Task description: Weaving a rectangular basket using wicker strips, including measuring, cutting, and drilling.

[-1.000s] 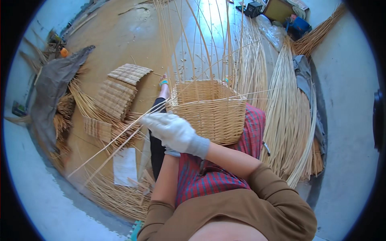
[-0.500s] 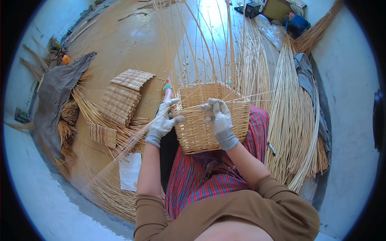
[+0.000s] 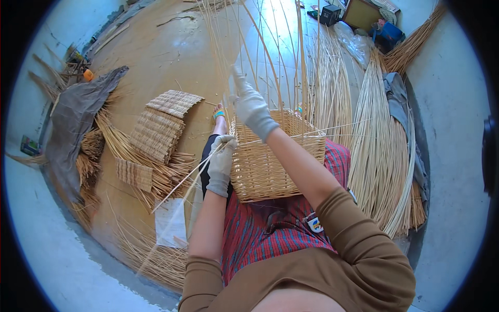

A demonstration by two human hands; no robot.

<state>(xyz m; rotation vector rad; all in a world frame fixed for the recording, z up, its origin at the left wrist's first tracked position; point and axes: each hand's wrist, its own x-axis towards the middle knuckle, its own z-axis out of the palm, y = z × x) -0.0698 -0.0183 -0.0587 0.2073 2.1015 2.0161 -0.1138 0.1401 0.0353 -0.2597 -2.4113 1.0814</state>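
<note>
My gloved left hand (image 3: 221, 158) is closed on pale weaving strands (image 3: 176, 187) at the left side of a square wicker basket (image 3: 278, 171). The strands trail down to the lower left, and others cross the basket's top. The basket rests on the red-and-blue checked cloth (image 3: 270, 231) over my lap, with tall stakes (image 3: 303, 62) rising from it. Above the basket's near left part, my gloved right hand (image 3: 250, 106) reaches up among the stakes, fingers extended and somewhat blurred; I see nothing held in it.
Woven panels (image 3: 158, 127) lie on cane bundles at the left, beside a dark sheet (image 3: 67, 135). Long pale bundles (image 3: 377, 171) line the right along the wall (image 3: 449, 156). A white sheet (image 3: 166, 223) lies at lower left. Bags and boxes (image 3: 353, 36) sit at the back right.
My right hand has risen from the basket's near rim up among the stakes. My left hand has shifted slightly rightward and closed on the strands against the basket's side.
</note>
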